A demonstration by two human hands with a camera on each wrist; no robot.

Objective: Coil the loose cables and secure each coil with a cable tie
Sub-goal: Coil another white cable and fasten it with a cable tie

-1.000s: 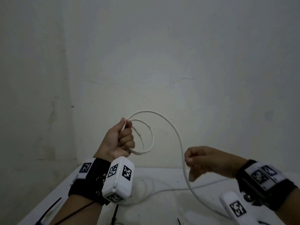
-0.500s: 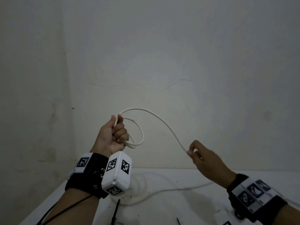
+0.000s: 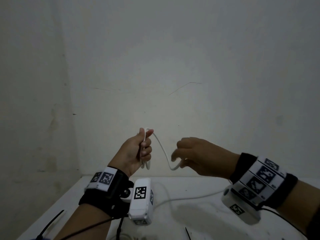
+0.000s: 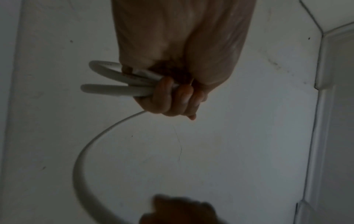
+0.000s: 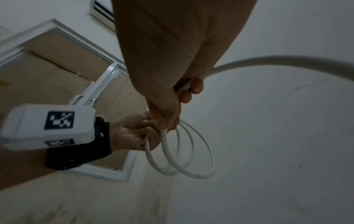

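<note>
The left hand (image 3: 136, 151) is fisted tight around a few loops of white cable (image 3: 161, 149), the loops hanging out of the fist toward 6 o'clock. From the top of that fist the cable runs toward 4 o'clock to the right hand (image 3: 199, 155), which pinches it between curled fingers. Slack trails across the white table (image 3: 199, 222), where black cable ties (image 3: 52, 224) lie at 7 o'clock

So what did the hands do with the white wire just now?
The right hand slid along the white cable and carried it toward the left hand, so the big arch shrank to a short sag between them. The left hand still grips the coiled loops. The black cable ties stayed on the table.
</note>
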